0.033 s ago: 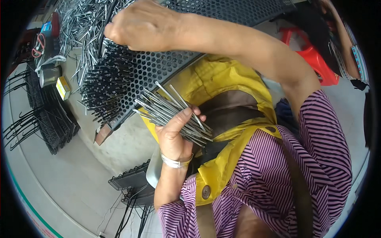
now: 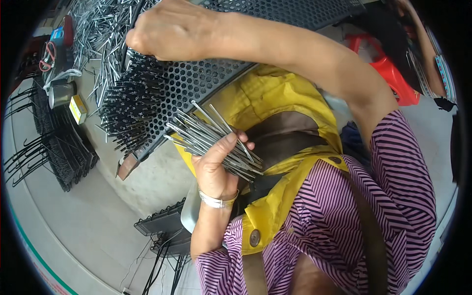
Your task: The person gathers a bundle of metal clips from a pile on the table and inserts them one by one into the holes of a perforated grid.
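Though near the rack's edge [image 2: 216,95], metal rods [image 2: 196,137] in left hand [image 2: 214,169]

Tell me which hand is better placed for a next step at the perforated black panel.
Probably the right hand: it appears over the panel, though its fingertips are hidden. The left hand is occupied, gripping a bundle of metal rods.

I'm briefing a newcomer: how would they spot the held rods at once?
Find the black perforated panel along the top. Just below it, the left hand's grip holds a bundle of silvery rods. Unlike the loose heap at upper left, these lie roughly parallel.
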`<state>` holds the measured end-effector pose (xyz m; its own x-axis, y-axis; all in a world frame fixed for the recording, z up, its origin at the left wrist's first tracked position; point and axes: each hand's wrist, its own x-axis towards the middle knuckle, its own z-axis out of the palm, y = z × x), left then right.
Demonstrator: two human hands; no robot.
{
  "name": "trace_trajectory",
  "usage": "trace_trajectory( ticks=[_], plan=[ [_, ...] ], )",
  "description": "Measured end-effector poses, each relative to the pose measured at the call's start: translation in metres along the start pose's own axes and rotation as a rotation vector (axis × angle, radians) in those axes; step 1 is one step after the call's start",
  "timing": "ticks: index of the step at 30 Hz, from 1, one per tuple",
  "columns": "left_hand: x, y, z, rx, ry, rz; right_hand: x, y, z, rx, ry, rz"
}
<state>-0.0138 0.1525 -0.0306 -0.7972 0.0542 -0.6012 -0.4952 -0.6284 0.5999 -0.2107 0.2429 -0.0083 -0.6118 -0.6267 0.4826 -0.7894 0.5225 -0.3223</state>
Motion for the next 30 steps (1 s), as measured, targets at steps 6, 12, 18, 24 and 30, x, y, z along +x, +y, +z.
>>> trace_trajectory(
  ticks=[6,12,18,24,30],
  plan=[
    [-0.002,-0.001,-0.002,-0.034,-0.015,0.009,0.014,-0.002,-0.011,0.103,-0.189,0.008],
    [-0.001,-0.001,-0.003,-0.051,-0.041,-0.031,0.014,-0.003,-0.011,0.045,-0.121,0.099],
    [-0.002,-0.002,0.0,-0.053,-0.032,-0.037,0.018,0.005,-0.008,0.059,-0.06,0.084],
    [-0.003,-0.002,-0.001,-0.063,-0.015,-0.055,0.008,0.004,-0.012,0.118,-0.097,0.012],
    [-0.002,-0.001,0.0,-0.049,-0.005,-0.033,-0.009,0.006,-0.012,0.079,-0.112,0.208]
  ],
)
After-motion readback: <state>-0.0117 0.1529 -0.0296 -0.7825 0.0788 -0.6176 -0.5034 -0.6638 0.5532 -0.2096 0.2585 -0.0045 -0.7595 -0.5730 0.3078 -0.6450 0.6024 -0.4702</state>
